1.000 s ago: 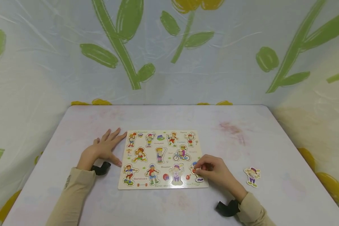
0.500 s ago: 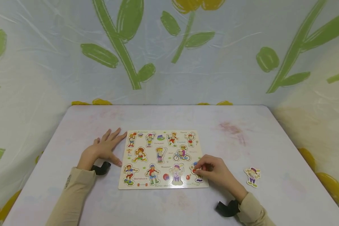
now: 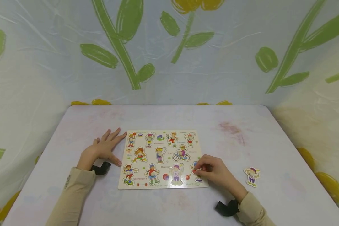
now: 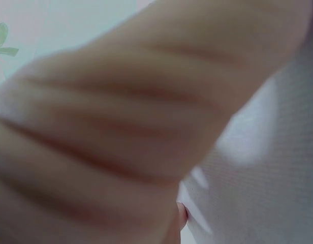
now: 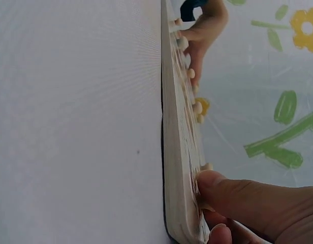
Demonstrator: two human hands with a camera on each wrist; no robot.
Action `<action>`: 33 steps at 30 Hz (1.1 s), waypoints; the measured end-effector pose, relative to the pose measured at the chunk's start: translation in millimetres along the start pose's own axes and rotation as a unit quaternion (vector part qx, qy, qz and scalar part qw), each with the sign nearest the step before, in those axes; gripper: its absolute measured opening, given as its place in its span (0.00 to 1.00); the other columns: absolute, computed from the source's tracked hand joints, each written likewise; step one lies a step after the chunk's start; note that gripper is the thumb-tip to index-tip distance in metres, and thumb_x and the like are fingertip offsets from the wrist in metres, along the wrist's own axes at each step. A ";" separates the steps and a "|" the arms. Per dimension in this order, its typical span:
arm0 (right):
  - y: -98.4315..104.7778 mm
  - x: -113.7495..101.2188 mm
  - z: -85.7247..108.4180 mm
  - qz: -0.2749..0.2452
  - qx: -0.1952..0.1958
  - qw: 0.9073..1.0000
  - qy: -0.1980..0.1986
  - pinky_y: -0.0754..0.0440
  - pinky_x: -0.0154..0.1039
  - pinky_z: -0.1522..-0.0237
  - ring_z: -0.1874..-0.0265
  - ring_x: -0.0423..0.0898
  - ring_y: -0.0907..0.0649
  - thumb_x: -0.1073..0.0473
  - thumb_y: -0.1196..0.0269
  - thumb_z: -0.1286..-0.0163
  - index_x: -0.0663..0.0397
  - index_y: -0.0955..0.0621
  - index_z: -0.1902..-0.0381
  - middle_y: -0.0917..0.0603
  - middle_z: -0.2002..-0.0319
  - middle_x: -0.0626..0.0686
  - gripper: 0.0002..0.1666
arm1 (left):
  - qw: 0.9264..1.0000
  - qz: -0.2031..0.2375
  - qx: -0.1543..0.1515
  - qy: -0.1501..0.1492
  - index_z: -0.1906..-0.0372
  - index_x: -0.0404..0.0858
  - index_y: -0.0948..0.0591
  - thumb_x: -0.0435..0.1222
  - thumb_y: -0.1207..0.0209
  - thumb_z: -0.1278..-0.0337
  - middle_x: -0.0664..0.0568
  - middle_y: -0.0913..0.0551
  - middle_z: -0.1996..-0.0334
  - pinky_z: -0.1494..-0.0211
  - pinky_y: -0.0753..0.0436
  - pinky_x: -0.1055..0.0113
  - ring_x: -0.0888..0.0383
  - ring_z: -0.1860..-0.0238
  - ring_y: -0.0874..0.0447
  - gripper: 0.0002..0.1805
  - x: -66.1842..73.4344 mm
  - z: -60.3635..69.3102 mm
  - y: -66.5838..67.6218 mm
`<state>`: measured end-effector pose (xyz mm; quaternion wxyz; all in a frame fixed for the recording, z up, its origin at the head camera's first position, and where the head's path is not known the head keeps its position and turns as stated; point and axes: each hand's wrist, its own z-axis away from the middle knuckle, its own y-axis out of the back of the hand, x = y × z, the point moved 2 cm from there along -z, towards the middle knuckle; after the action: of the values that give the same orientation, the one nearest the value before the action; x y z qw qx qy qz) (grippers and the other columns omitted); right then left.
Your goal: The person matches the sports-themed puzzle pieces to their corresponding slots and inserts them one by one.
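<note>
A wooden knob puzzle board with sports figures lies flat on the table. My right hand pinches a table-tennis figure puzzle piece at the board's lower right; the fingers partly cover it. In the right wrist view the thumb presses low against the board's face, near a knob. My left hand rests spread on the table, its fingertips at the board's left edge. Skin fills much of the left wrist view, blurred. A loose baseball figure piece lies right of the board; a matching purple figure without a knob shows on the board.
Several other knobbed figure pieces, such as the cyclist, sit in the board. Black curved pieces are at both wrists. The white table ends at a flower-patterned cloth wall behind and at the sides.
</note>
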<state>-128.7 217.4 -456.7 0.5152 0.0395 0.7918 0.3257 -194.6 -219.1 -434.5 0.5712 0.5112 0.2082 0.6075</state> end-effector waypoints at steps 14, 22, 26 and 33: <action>10.7 -4.8 1.1 0.025 0.001 0.999 -0.024 0.22 0.31 0.72 0.73 0.38 0.22 0.68 0.26 0.44 0.49 0.14 0.66 0.17 0.69 0.45 0.11 | 1.000 0.004 0.004 -0.002 0.20 0.50 0.50 0.64 0.23 0.80 0.44 0.64 0.20 0.33 0.65 0.24 0.34 0.24 0.75 0.75 0.4 0.9 0.2; 29.1 -39.6 -3.5 0.065 0.020 0.997 -0.031 0.20 0.33 0.72 0.75 0.40 0.22 0.77 0.28 0.47 0.58 0.15 0.69 0.18 0.72 0.50 0.12 | 1.000 0.000 0.007 -0.006 0.20 0.50 0.50 0.66 0.25 0.81 0.44 0.64 0.20 0.33 0.64 0.23 0.33 0.24 0.75 0.75 0.8 1.7 0.3; 40.7 -29.5 0.2 0.081 0.037 0.996 -0.018 0.22 0.32 0.73 0.75 0.39 0.23 0.75 0.28 0.46 0.56 0.14 0.67 0.18 0.73 0.47 0.12 | 1.000 -0.002 0.005 0.000 0.20 0.48 0.50 0.64 0.23 0.80 0.43 0.64 0.20 0.33 0.63 0.24 0.33 0.24 0.74 0.75 2.1 1.2 0.9; 65.3 -3.3 12.5 0.109 0.058 0.992 -0.020 0.22 0.28 0.71 0.73 0.37 0.22 0.69 0.26 0.44 0.51 0.14 0.64 0.16 0.70 0.42 0.12 | 1.000 0.001 0.000 0.005 0.20 0.46 0.49 0.61 0.22 0.77 0.41 0.63 0.20 0.34 0.64 0.23 0.31 0.24 0.74 0.73 4.6 2.9 2.2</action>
<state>-134.5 273.3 -420.9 0.4889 0.1616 0.7902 0.3324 -192.4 -216.5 -429.7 0.5695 0.5084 0.2108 0.6105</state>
